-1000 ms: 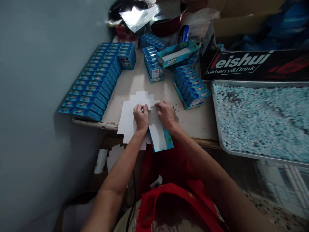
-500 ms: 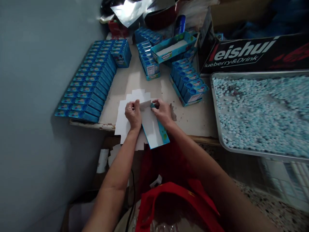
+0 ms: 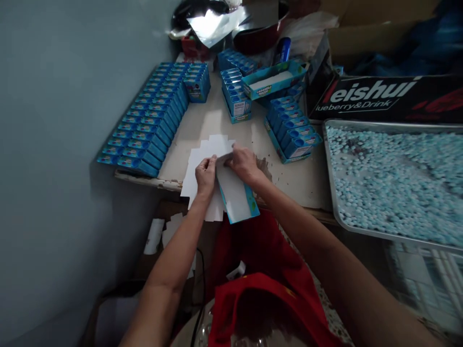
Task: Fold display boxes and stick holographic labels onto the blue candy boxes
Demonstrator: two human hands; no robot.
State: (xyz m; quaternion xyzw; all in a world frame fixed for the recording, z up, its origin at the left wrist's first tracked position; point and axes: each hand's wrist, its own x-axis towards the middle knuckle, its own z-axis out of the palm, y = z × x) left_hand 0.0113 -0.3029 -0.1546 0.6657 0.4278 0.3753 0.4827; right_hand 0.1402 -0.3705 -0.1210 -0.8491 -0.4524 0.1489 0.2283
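Note:
A cardboard tray (image 3: 234, 193), white inside and blue with green on its outer side, lies at the table's front edge with its near end sticking out. My left hand (image 3: 206, 174) pinches its far left corner. At the far end my right hand (image 3: 244, 163) grips the end wall, with fingers behind it and the thumb inside. Under the tray and my left hand are flat white die-cut cardboard sheets (image 3: 193, 168); the tray hides part of them.
Rows of small blue boxes (image 3: 152, 120) stand on the left by the wall. Filled trays (image 3: 292, 130) and a finished-looking open tray (image 3: 273, 82) stand further back. On the right are a metal pan (image 3: 394, 183) of pale blue candies and a black carton (image 3: 383, 99).
The far end flap, raised between both hands before, is now folded in under my right hand, which has moved over the end wall. The whole view has shifted slightly.

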